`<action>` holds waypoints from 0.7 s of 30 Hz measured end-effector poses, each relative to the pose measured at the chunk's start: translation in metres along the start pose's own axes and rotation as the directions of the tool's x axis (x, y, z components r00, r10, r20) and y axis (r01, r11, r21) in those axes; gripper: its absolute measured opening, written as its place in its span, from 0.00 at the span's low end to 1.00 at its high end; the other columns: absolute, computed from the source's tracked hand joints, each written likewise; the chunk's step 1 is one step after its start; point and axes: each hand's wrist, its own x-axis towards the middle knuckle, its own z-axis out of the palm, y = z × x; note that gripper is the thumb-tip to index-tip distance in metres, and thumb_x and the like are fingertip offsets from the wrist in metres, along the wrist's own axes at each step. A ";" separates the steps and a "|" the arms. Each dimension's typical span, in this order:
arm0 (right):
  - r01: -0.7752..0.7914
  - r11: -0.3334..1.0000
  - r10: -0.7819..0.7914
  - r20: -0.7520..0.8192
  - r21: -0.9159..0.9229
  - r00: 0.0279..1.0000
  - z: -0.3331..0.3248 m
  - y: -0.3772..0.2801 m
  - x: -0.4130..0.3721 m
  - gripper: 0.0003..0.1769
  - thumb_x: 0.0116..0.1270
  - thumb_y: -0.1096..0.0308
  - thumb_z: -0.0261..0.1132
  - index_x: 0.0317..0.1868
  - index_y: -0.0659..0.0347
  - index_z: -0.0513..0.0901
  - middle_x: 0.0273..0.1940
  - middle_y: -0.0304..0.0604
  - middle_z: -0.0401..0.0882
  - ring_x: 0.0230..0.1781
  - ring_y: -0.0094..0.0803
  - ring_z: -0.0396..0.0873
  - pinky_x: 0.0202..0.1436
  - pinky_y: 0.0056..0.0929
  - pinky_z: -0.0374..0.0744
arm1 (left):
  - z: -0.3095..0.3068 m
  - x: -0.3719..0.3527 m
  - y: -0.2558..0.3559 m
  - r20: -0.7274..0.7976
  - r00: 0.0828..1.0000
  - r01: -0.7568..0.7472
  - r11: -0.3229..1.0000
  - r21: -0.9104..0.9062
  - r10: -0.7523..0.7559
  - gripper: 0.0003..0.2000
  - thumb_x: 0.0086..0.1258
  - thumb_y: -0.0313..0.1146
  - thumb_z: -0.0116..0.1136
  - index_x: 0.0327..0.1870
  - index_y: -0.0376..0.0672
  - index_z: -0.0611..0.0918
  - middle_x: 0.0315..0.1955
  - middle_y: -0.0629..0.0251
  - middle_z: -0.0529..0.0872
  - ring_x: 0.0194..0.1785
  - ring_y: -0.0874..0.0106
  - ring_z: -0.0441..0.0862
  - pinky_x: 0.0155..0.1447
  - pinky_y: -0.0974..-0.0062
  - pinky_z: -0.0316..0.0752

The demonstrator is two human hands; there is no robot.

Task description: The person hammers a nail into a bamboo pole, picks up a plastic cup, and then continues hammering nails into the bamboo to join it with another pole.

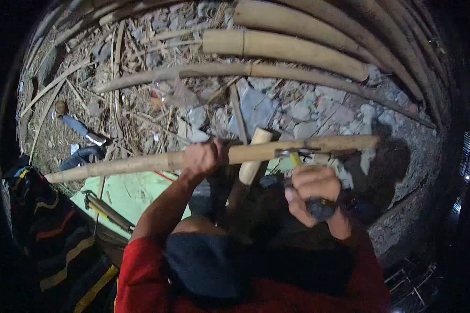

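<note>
My left hand [201, 158] grips a long bamboo pole [141, 165] that lies across the view from lower left to right. My right hand [310, 193] holds a dark-handled tool [318, 207] whose blade reaches up to the pole near a notch [296, 153]. A short pale wooden mallet [254, 156] stands just behind the pole between my hands. My knees and red clothing fill the bottom of the view.
Several thick bamboo poles [287, 47] lie stacked at the top. A blue-handled knife [81, 128] rests on the litter-strewn stony ground at left. A green sheet [130, 190] with a metal tool [107, 208] lies below the pole. Striped cloth [47, 229] sits at far left.
</note>
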 end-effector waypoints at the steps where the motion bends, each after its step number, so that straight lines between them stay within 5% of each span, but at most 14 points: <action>1: 0.006 1.000 -0.006 -0.020 0.013 1.000 -0.011 -0.004 -0.010 0.17 0.62 0.80 0.65 0.21 0.60 0.67 0.21 0.38 0.72 0.24 0.38 0.78 0.31 0.39 0.79 | -0.024 0.020 0.013 0.209 0.973 0.129 0.982 -0.138 -0.098 0.11 0.66 0.33 0.67 0.24 0.44 0.82 0.17 0.57 0.82 0.19 0.56 0.82 0.18 0.58 0.72; 3: -0.024 1.000 0.022 -0.162 -0.011 0.986 -0.037 -0.005 -0.035 0.17 0.62 0.80 0.65 0.21 0.60 0.67 0.21 0.38 0.72 0.24 0.38 0.77 0.30 0.39 0.79 | -0.025 0.031 0.014 0.079 0.987 -0.129 0.987 -0.099 0.137 0.11 0.67 0.35 0.66 0.24 0.43 0.82 0.20 0.56 0.84 0.19 0.56 0.83 0.19 0.57 0.73; 7: -0.138 0.987 0.099 -0.371 -0.081 0.923 -0.043 0.000 -0.064 0.17 0.61 0.79 0.66 0.21 0.60 0.67 0.21 0.38 0.71 0.24 0.38 0.76 0.30 0.39 0.78 | -0.004 0.013 0.020 0.351 0.933 0.120 0.989 -0.090 -0.082 0.16 0.74 0.42 0.58 0.25 0.44 0.84 0.21 0.52 0.86 0.23 0.52 0.85 0.27 0.54 0.77; 9: -0.101 0.991 0.076 -0.241 -0.091 0.967 -0.013 -0.006 -0.039 0.17 0.61 0.79 0.67 0.21 0.60 0.67 0.21 0.38 0.70 0.24 0.38 0.76 0.30 0.38 0.77 | -0.029 0.018 0.008 0.409 0.900 0.187 0.981 -0.058 -0.148 0.20 0.78 0.46 0.53 0.26 0.44 0.85 0.22 0.50 0.86 0.26 0.50 0.87 0.31 0.52 0.80; 12: 0.030 0.999 -0.031 -0.036 -0.024 0.999 0.004 -0.011 -0.015 0.17 0.61 0.78 0.67 0.20 0.59 0.67 0.21 0.38 0.70 0.24 0.38 0.75 0.30 0.38 0.76 | -0.038 0.021 -0.005 0.332 0.810 0.504 0.863 0.027 -0.483 0.27 0.83 0.50 0.45 0.27 0.43 0.88 0.24 0.46 0.88 0.28 0.47 0.88 0.36 0.48 0.82; 18: -0.124 0.989 0.084 -0.371 -0.084 0.925 -0.059 0.001 -0.060 0.18 0.60 0.77 0.69 0.20 0.59 0.68 0.20 0.38 0.69 0.24 0.37 0.74 0.29 0.37 0.75 | -0.034 0.031 0.023 0.355 0.819 0.498 0.866 -0.051 -0.450 0.31 0.83 0.50 0.42 0.25 0.41 0.89 0.25 0.43 0.88 0.31 0.43 0.89 0.40 0.45 0.83; 20: -0.108 0.988 0.056 -0.397 -0.112 0.916 -0.043 -0.005 -0.054 0.18 0.60 0.77 0.69 0.20 0.59 0.68 0.20 0.38 0.68 0.24 0.37 0.74 0.29 0.37 0.74 | 0.004 0.018 0.015 0.320 0.914 0.270 0.963 -0.025 -0.248 0.21 0.76 0.46 0.54 0.28 0.42 0.90 0.26 0.43 0.88 0.28 0.46 0.88 0.36 0.49 0.83; 21: -0.090 0.989 0.045 -0.352 -0.113 0.935 -0.035 0.000 -0.050 0.18 0.60 0.77 0.69 0.20 0.59 0.68 0.20 0.38 0.68 0.24 0.37 0.73 0.29 0.37 0.74 | 0.010 0.003 0.009 0.337 0.906 0.289 0.956 -0.053 -0.255 0.19 0.75 0.45 0.56 0.29 0.42 0.90 0.26 0.43 0.88 0.29 0.45 0.88 0.37 0.48 0.83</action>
